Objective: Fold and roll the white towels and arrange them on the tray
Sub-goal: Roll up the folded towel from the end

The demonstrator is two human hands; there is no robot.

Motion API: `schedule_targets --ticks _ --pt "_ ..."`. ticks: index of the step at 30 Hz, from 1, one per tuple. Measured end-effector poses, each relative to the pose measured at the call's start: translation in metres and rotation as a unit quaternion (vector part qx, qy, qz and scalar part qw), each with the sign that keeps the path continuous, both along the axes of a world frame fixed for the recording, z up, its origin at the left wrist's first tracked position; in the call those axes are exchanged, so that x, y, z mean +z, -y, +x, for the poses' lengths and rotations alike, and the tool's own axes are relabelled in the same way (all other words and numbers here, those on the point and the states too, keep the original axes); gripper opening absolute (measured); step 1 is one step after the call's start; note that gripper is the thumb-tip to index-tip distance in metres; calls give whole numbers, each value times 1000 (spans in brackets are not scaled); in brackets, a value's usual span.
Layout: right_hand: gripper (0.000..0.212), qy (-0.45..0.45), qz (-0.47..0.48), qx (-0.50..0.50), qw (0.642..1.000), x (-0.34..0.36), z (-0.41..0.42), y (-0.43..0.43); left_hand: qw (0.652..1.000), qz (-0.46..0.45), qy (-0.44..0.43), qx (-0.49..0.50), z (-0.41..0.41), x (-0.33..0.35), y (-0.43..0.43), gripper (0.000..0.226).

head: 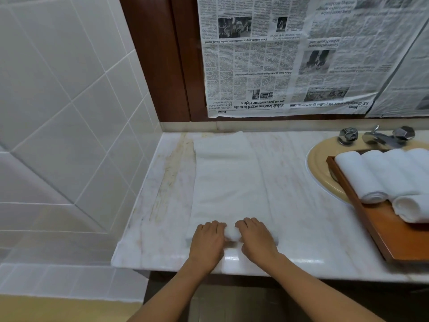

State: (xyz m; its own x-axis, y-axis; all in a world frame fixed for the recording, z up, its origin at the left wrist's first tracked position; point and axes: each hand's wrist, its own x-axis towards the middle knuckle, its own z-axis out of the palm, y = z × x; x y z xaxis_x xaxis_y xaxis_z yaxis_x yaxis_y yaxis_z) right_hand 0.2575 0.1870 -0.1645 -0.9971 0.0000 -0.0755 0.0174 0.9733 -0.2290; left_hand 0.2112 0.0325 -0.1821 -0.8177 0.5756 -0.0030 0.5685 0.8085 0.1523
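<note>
On my far left is the white tiled wall (pixel 58 112), meeting the pale marble counter (pixel 313 217) at its left edge. A yellowish stain (pixel 171 173) runs front to back down the counter just left of the towel.

The folded white towel (pixel 227 182) lies flat as a long strip, its far end close to the back wall and its near end at the front of the counter. That near end is turned up into a small roll. The left hand (pixel 207 238) sits on the roll's left part with its fingers curled over it. The right hand (pixel 256 238) is just beside it on the right part, its fingers curled over the roll the same way. A short white stretch of roll shows between the two. I think both thumbs are tucked under the roll, but the hands hide them.

Above, upside-down newspaper (pixel 278 66) covers the wall beside a dark wooden frame (pixel 162 66).

Further right a cream sink (pixel 322 168) is set into the counter, with a metal faucet (pixel 380 138) behind it. A wooden tray (pixel 371 224) rests across the sink's near rim. Rolled towels (pixel 362 177) lie side by side on it, touching, and one more roll (pixel 411 208) lies in front of them at the frame's right edge.
</note>
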Motion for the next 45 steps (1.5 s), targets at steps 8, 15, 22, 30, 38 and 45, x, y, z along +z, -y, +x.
schedule_targets --ticks 8,15,22,30,38,45 --pt "26 88 -119 -100 984 8 -4 -3 986 70 119 97 -6 6 -14 33" --pt "48 -72 30 -36 996 -20 10 11 996 77 -24 37 14 -5 -7 37" --pt "46 -106 32 19 994 -34 31 -2 998 65 -15 3 27 -21 7 69" --pt "44 -5 -16 20 1000 1 7 -10 998 69 -12 7 9 -9 -1 55" --pt "40 162 -173 -58 970 8 -9 -16 990 53 121 52 -5 8 -8 33" --pt "48 -48 0 -63 997 -3 1 13 991 107 -75 30 4 4 -7 22"
